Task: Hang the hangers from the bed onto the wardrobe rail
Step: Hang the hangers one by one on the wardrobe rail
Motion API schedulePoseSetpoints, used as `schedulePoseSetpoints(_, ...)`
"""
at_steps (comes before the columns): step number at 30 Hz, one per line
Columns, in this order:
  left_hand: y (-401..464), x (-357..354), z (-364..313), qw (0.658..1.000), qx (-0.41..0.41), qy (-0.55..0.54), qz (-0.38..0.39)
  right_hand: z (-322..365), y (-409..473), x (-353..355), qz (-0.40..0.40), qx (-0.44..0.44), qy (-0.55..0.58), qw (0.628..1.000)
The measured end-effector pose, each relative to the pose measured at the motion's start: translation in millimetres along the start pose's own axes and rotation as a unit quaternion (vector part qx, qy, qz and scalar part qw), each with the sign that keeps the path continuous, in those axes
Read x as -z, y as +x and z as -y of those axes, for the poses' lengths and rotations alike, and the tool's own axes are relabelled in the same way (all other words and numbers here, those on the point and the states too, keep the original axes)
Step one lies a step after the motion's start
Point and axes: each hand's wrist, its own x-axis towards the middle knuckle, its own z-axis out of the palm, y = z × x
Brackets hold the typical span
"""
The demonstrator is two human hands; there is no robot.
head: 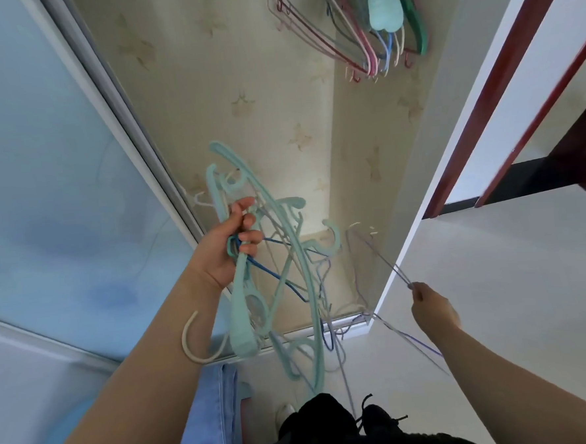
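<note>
My left hand [229, 246] grips a tangled bundle of hangers [280, 257], mostly mint-green plastic ones mixed with thin blue, grey and cream wire ones, held up in front of the open wardrobe. My right hand [432, 307] pinches a thin purple-grey wire hanger [377, 254] by its lower part, its hook end pointing up into the wardrobe, apart from the bundle. Several hangers [369, 28] in pink, red, green, blue and mint hang at the top of the wardrobe interior. The rail itself is out of view.
A frosted sliding wardrobe door [58, 167] stands to the left with its metal frame [131, 128]. A white side panel [430, 192] and dark red trim [502, 82] are on the right. Blue denim [210, 408] lies below my left arm.
</note>
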Motion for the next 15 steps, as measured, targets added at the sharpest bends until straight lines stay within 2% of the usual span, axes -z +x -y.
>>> schedulePoseSetpoints(2, 0, 8, -9, 0.998, -0.037, -0.007, -0.05, -18, 0, 6, -0.018, -0.005, 0.001, 1.0)
schedulePoseSetpoints(5, -1, 14, -18, 0.995, -0.063, 0.007, -0.083, -31, 0, 10, 0.037, -0.004, -0.084, 0.996)
schedulePoseSetpoints(7, 2, 10, -17, 0.993, -0.055, 0.051, -0.094, -27, -2, 6, 0.05, 0.036, -0.123, 0.991)
schedulePoseSetpoints(11, 8, -2, -1, 0.984, -0.02, 0.149, -0.096, 2, -3, 5, -0.043, 0.142, -0.076, 0.986)
schedulePoseSetpoints(15, 10, -3, 10, 0.98, -0.015, 0.174, -0.098, 20, 0, 16, -0.03, 0.173, -0.081, 0.981)
